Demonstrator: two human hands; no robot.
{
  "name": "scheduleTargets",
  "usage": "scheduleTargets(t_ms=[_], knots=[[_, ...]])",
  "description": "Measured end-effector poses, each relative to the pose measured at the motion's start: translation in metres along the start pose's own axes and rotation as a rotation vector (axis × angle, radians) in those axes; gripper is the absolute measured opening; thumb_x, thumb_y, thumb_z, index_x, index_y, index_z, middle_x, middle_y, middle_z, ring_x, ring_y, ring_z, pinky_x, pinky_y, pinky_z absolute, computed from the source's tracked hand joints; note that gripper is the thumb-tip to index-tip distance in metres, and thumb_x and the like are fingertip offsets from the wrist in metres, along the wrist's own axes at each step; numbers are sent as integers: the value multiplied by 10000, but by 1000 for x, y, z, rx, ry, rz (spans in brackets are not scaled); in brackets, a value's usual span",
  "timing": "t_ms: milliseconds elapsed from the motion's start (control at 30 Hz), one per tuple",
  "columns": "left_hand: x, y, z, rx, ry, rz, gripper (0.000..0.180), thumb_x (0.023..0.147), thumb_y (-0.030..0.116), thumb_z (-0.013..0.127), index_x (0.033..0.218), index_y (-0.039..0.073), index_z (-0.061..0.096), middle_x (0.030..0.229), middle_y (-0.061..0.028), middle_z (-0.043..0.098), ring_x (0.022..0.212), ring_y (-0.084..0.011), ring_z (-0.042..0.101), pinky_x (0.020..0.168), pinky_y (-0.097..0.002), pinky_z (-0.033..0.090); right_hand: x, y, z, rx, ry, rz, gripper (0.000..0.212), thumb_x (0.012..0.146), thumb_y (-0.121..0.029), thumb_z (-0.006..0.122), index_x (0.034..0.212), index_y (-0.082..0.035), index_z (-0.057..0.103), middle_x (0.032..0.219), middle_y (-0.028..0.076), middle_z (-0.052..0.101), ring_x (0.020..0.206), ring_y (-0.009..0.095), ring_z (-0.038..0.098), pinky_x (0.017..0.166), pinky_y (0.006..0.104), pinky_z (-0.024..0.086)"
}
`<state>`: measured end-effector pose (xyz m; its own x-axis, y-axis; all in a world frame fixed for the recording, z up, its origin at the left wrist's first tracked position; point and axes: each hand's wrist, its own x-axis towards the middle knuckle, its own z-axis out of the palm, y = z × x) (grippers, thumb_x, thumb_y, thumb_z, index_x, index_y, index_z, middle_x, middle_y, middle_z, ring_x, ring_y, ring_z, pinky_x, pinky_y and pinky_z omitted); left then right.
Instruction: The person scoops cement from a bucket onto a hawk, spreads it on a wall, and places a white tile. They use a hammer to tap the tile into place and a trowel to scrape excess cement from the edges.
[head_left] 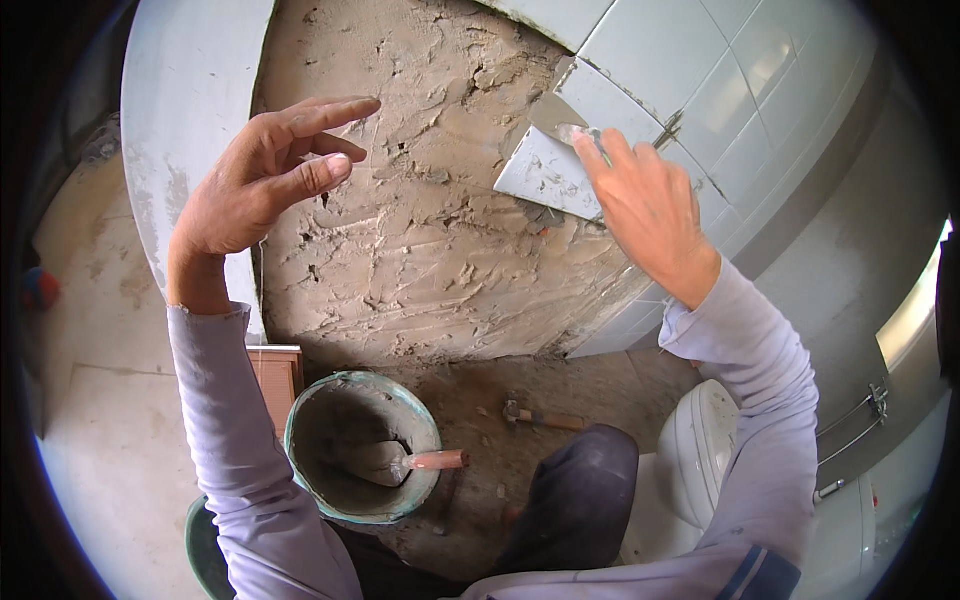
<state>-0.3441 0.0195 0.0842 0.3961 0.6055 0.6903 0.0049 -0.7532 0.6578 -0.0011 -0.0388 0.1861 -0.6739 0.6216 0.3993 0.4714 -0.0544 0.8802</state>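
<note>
Raised before the mortar-covered wall (400, 210), my left hand (250, 175) has its fingers apart and holds nothing. My right hand (645, 205) is at the edge of the tiling, closed around what looks like a small putty knife (556, 113) with a grey blade. Most of its handle is hidden by my fingers. The blade lies over a white wall tile (550, 178) smeared with mortar, at the lower left end of the tiled area. Rough, ridged mortar surrounds that tile's left and lower edges.
Below stands a green-rimmed bucket (432, 420) with a trowel (436, 460) resting inside. A hammer (548, 417) lies on the floor (480, 385). White tiles (660, 60) cover the upper right wall. A toilet (700, 450) is beside my right arm, and a pale panel (195, 130) borders the mortar.
</note>
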Motion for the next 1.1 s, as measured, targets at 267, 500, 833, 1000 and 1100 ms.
scheduleTargets(t_ms=[267,500,833,1000,1100], knots=[[6,-5,8,53,-58,34,718,900,432,749,1431,-5,543,1459,-191,530,1129,-286,661,915,-377,557,20,9,-34,-88,24,-131,420,817,-79,682,1234,-28,666,860,57,592,684,155,645,523,276,560],[4,-5,7,111,-74,57,721,907,449,732,1435,-2,537,1457,-198,535,1139,-300,660,917,-388,569,19,-13,-15,-167,-35,-125,260,900,-96,645,1124,36,658,828,84,612,686,166,673,514,272,556],[0,-6,2,198,-31,34,724,909,475,719,1441,18,539,1465,-184,538,1146,-304,661,944,-411,564,29,-17,-52,-70,-110,-178,151,929,-97,606,1007,21,659,800,103,639,680,211,707,522,308,567],[7,-12,11,237,42,94,697,916,468,712,1431,27,551,1476,-175,531,1154,-307,659,958,-418,567,26,-13,-29,-165,-194,-193,200,922,-98,608,1065,27,669,783,93,629,681,202,698,538,299,565],[3,-15,4,227,66,68,686,918,458,714,1429,29,554,1481,-173,526,1158,-308,659,958,-419,568,35,-8,-57,-181,-251,-173,203,920,-92,604,1065,35,667,774,97,630,665,206,689,531,311,559]])
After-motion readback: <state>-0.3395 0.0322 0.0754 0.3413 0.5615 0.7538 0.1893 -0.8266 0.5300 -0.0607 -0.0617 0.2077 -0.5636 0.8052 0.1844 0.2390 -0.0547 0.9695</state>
